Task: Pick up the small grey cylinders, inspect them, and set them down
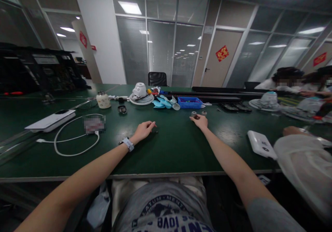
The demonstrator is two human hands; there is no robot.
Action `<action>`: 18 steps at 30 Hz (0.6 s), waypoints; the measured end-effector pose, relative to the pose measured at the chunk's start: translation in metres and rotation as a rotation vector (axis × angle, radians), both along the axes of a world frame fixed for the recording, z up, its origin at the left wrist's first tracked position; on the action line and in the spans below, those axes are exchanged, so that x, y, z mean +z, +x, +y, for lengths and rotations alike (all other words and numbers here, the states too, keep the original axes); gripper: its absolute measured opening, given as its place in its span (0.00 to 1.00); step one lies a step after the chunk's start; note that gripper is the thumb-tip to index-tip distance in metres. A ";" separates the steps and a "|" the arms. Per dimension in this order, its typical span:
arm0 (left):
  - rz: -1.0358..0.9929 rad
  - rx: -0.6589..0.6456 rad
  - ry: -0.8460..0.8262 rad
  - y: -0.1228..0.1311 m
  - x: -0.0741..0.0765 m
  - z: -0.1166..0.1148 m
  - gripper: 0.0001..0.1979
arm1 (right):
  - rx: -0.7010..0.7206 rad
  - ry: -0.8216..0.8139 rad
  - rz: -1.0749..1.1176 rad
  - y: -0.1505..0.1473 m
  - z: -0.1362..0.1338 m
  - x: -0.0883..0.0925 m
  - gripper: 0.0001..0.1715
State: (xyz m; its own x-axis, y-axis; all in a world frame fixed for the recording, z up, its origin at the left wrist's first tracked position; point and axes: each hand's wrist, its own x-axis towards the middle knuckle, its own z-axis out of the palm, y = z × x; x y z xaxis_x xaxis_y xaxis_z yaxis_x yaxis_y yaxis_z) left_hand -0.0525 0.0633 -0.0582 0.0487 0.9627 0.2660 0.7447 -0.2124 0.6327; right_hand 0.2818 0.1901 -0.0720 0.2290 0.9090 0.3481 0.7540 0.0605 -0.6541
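Observation:
My left hand [144,130] rests low over the green table with thumb and fingers pinched together. Something tiny seems to be at its fingertips, too small to make out. A small dark speck [156,131] lies on the tabletop just beside it. Further right, my right hand [201,122] has its fingers closed round a small grey metal cylinder [193,114], whose top shows above the fingertips. Close behind that hand stands a second small round metal part [204,113].
Behind the hands are a blue basket [190,103], light-blue fan blades [163,102] and a white fan housing [140,91]. A jar [103,100], a white cable [58,148] and a white box [52,120] lie left. A white power bank [261,145] and a co-worker's sleeve [303,159] are right.

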 end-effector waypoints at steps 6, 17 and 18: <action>-0.017 -0.009 -0.005 -0.001 -0.002 0.001 0.29 | -0.096 -0.085 -0.059 -0.002 0.004 0.000 0.20; -0.044 0.059 0.040 0.001 -0.002 -0.001 0.23 | 0.330 0.319 -0.295 -0.080 -0.070 0.022 0.30; -0.042 0.063 0.042 0.001 -0.002 0.000 0.23 | 0.467 0.286 -0.325 -0.092 -0.080 0.021 0.28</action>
State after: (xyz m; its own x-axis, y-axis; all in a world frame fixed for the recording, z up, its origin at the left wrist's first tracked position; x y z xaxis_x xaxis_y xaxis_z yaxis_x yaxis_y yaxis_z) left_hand -0.0518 0.0630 -0.0605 -0.0239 0.9514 0.3071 0.7303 -0.1931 0.6553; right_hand 0.1903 0.1096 -0.0512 -0.3267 0.7488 0.5767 0.7633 0.5689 -0.3062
